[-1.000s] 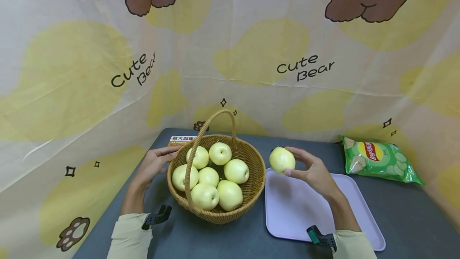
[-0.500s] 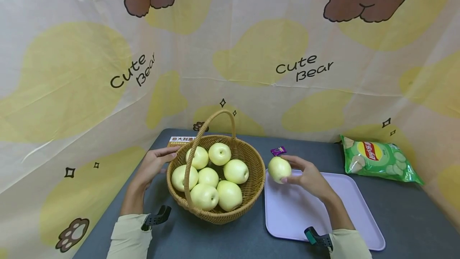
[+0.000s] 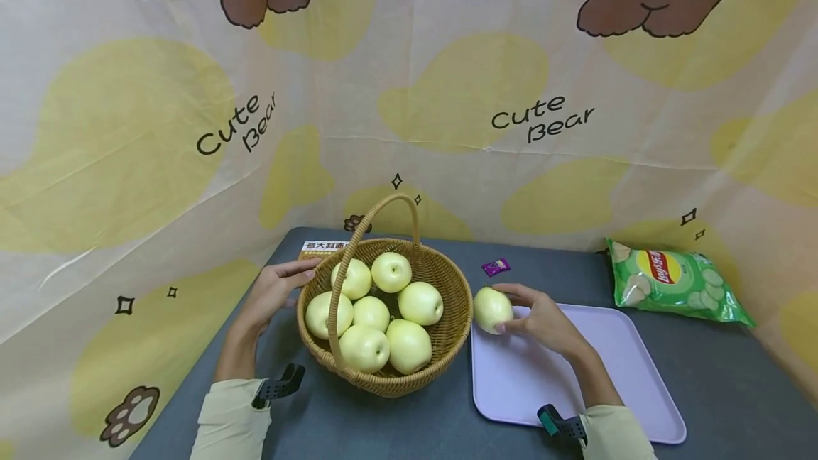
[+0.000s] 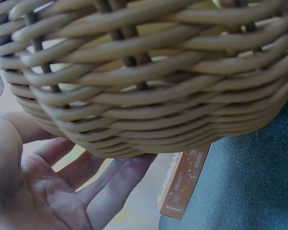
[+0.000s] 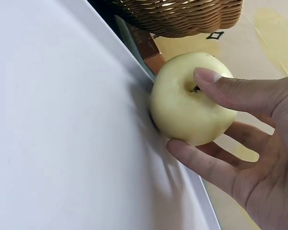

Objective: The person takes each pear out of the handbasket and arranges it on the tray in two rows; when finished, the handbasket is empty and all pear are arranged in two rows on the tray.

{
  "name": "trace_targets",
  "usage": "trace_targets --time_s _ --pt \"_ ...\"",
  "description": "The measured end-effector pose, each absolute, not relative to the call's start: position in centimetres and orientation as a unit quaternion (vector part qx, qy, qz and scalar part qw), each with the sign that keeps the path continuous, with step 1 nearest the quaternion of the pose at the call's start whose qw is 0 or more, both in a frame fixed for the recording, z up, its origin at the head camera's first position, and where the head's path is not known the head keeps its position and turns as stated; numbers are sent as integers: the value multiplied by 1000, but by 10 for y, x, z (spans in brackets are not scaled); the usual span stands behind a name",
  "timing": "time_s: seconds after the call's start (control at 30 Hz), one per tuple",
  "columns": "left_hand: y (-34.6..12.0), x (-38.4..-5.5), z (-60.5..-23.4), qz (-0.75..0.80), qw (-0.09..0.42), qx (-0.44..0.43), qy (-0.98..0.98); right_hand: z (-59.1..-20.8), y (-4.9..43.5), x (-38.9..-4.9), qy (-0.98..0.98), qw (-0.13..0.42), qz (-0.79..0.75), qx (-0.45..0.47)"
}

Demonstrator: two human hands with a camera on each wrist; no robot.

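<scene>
A wicker basket [image 3: 456, 346] with an arched handle holds several pale green apples [image 3: 364, 348]. My left hand [image 3: 267, 297] touches the basket's left side with its fingers stretched along the weave; the left wrist view shows the fingers [image 4: 120, 179] partly behind the wicker. My right hand [image 3: 540, 321] grips one apple [image 3: 493, 309] between thumb and fingers at the back left corner of a lilac tray [image 3: 543, 382]. In the right wrist view the thumb [image 5: 221, 88] presses near the stem. Whether that apple touches the tray, I cannot tell.
A small purple wrapped packet [image 3: 495, 267] lies behind the tray. At the back right is a green bag of chips [image 3: 677, 284]. An orange and white box [image 3: 319, 249] sits behind the basket, partly hidden. A patterned cloth [image 3: 447, 91] walls the dark table.
My right hand has carried the apple left and down to the tray's back left corner, uncovering the purple packet. My left hand and the basket have stayed in place.
</scene>
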State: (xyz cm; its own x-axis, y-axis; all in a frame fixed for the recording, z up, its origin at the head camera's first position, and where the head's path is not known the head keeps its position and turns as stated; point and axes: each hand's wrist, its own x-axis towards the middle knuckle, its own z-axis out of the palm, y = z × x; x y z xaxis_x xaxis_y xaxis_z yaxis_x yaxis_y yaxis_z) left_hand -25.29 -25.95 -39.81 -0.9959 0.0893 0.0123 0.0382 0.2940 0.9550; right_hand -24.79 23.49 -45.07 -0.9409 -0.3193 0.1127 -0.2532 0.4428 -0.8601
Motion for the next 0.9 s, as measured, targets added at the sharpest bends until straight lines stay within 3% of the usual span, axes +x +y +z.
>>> trace_targets --time_s 0.9 --pt "-261 -254 -399 594 24 44 803 -447 232 -246 840 76 -510 -169"
